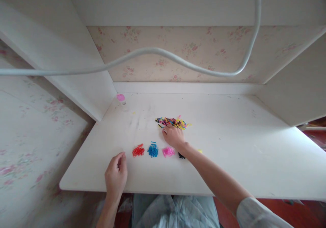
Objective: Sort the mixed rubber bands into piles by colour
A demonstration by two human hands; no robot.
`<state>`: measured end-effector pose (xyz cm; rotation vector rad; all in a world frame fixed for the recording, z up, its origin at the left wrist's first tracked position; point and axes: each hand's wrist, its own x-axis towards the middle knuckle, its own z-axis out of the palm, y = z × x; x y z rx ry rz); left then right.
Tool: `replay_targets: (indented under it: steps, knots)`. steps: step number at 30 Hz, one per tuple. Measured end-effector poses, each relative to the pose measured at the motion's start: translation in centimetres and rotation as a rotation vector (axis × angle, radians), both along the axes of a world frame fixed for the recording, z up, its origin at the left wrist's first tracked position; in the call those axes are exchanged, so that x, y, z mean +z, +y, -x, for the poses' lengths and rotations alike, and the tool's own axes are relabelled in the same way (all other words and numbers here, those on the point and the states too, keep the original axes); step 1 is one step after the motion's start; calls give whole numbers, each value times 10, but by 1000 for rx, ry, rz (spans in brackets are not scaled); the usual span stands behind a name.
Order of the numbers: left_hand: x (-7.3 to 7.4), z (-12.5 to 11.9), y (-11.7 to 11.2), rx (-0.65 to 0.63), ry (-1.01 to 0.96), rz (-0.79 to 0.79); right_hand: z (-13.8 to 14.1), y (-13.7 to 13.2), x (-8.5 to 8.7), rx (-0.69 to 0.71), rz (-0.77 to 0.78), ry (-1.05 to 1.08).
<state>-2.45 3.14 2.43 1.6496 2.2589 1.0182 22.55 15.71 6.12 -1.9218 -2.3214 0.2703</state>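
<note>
A loose pile of mixed coloured small rubber bands (173, 121) lies mid-table, with black, yellow, pink and blue among them. My right hand (173, 136) reaches to the near edge of this pile, thumb apart from the fingers, whose tips touch the bands. In a row closer to me sit small heaps of red bands (138, 150), blue bands (153, 150) and pink bands (168, 151). Black bands (181, 156) and yellow bands (200, 151) are partly covered by my right forearm. Left of the red heap, my left hand (116, 172) is closed, thumb against curled fingers; anything inside is hidden.
The white table (241, 146) ends at a rounded left corner, with side panels and a back wall around it. A small clear object with a pink top (121, 98) stands at the back left. A white cable (158, 51) crosses the upper view.
</note>
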Motion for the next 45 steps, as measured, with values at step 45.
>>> replay_targets:
  steps: [45]
  knots:
    - [-8,0,2,-55,7,-13,-43,-56,19,124,2,519]
